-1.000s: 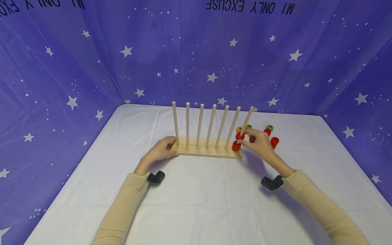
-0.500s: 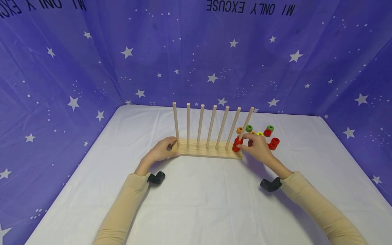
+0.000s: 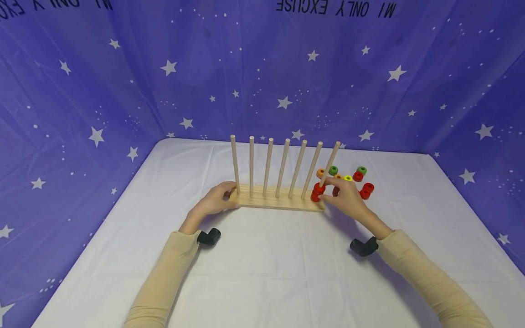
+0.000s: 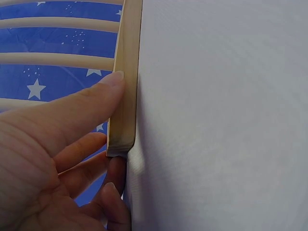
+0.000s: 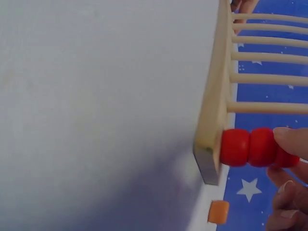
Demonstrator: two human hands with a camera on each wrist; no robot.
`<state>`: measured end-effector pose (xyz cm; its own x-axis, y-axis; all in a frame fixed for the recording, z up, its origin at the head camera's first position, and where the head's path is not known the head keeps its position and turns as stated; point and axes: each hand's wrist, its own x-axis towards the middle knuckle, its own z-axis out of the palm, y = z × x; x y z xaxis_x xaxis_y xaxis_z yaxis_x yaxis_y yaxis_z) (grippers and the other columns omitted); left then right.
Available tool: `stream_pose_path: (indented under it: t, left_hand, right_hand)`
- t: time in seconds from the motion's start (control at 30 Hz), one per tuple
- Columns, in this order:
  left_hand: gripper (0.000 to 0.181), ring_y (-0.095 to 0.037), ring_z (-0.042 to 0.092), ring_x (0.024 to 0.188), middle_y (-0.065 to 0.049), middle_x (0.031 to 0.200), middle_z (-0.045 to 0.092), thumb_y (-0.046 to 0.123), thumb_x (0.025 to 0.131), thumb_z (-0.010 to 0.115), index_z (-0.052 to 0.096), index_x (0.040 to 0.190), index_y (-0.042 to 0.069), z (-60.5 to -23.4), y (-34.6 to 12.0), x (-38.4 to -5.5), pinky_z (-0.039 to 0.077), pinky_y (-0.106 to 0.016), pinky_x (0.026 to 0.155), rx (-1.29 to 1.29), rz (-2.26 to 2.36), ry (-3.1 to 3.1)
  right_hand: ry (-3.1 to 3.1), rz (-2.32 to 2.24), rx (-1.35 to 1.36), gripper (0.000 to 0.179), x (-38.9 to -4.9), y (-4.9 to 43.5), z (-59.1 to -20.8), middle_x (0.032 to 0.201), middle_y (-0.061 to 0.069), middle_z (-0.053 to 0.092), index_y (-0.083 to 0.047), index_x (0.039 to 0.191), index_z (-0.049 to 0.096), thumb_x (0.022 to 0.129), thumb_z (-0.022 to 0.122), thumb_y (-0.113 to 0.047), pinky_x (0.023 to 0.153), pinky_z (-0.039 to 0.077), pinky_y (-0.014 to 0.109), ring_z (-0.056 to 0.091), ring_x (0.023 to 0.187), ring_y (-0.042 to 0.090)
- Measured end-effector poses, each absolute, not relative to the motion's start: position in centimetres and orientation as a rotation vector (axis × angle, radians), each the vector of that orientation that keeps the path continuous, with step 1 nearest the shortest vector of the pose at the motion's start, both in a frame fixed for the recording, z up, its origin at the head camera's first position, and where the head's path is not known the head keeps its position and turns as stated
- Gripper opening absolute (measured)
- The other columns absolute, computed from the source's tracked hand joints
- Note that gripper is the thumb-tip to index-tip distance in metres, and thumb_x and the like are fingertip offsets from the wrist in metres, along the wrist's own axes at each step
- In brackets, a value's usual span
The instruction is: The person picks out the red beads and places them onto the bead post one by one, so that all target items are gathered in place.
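Observation:
A wooden peg rack with a flat base and a row of upright pegs stands on the table. My left hand holds the left end of the base; in the left wrist view the thumb lies on the base's edge and the other fingers are at its end and behind. At the rightmost peg, my right hand pinches a red bead threaded on it. Below that bead, other red beads are stacked down to the base. The right fingers partly cover the pinched bead.
Behind and right of the right hand lie loose beads: green, red, yellow and orange. A white cloth covers the table. A purple star-printed curtain hangs behind it.
My right hand has moved down the rightmost peg with the red bead, bringing it onto the red stack. The left hand stays at the rack's left end.

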<state>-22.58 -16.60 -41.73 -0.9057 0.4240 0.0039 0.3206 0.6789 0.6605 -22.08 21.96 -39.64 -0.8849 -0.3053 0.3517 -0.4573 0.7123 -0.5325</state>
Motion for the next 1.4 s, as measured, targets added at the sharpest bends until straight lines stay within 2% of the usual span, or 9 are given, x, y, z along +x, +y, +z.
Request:
stream_pose_path:
  t: [0.23,0.5,0.77,1.03,1.4]
  left_hand:
    - [0.067,-0.040,0.052,0.117,-0.027,0.138,0.045,0.017,0.083,0.069,0.039,0.137,-0.008,-41.7,-16.6,-22.6,0.043,-0.050,0.102,0.615,1.048,2.736]
    - [0.065,-0.039,0.051,0.118,-0.025,0.138,0.046,0.015,0.082,0.070,0.042,0.137,-0.005,-41.8,-16.7,-22.6,0.043,-0.050,0.103,0.628,1.071,2.729]
    - [0.066,-0.040,0.052,0.118,-0.026,0.138,0.045,0.015,0.082,0.070,0.040,0.137,-0.007,-41.7,-16.6,-22.5,0.043,-0.050,0.103,0.619,1.060,2.731]
    - [0.065,-0.040,0.051,0.119,-0.026,0.138,0.046,0.015,0.082,0.070,0.041,0.137,-0.006,-41.7,-16.7,-22.6,0.042,-0.050,0.103,0.624,1.069,2.732]
    - [0.065,-0.037,0.052,0.115,-0.025,0.137,0.047,0.015,0.082,0.070,0.042,0.136,-0.006,-41.7,-16.6,-22.6,0.043,-0.049,0.102,0.615,1.052,2.740]
  right_hand:
    - [-2.630,0.865,0.596,0.047,-22.1,23.6,-39.0,0.095,0.017,0.072,-0.001,0.117,0.064,0.072,0.076,-0.004,0.052,0.036,0.017,0.044,0.057,0.011]
    - [-2.636,0.786,0.492,0.040,-22.7,25.5,-39.5,0.093,0.017,0.072,-0.002,0.112,0.067,0.073,0.076,-0.006,0.049,0.033,0.020,0.040,0.053,0.006]
    - [-2.721,0.761,0.372,0.036,-23.1,26.9,-40.1,0.096,0.020,0.071,0.000,0.110,0.066,0.076,0.073,-0.006,0.046,0.035,0.020,0.045,0.054,0.013]
    - [-2.820,0.755,0.236,0.036,-23.5,27.8,-40.2,0.102,0.023,0.068,0.003,0.111,0.065,0.080,0.072,-0.013,0.046,0.035,0.021,0.046,0.058,0.018]
    - [-2.906,0.703,0.132,0.038,-24.1,28.2,-40.8,0.106,0.026,0.066,0.004,0.113,0.064,0.081,0.071,-0.015,0.050,0.040,0.020,0.053,0.064,0.023]
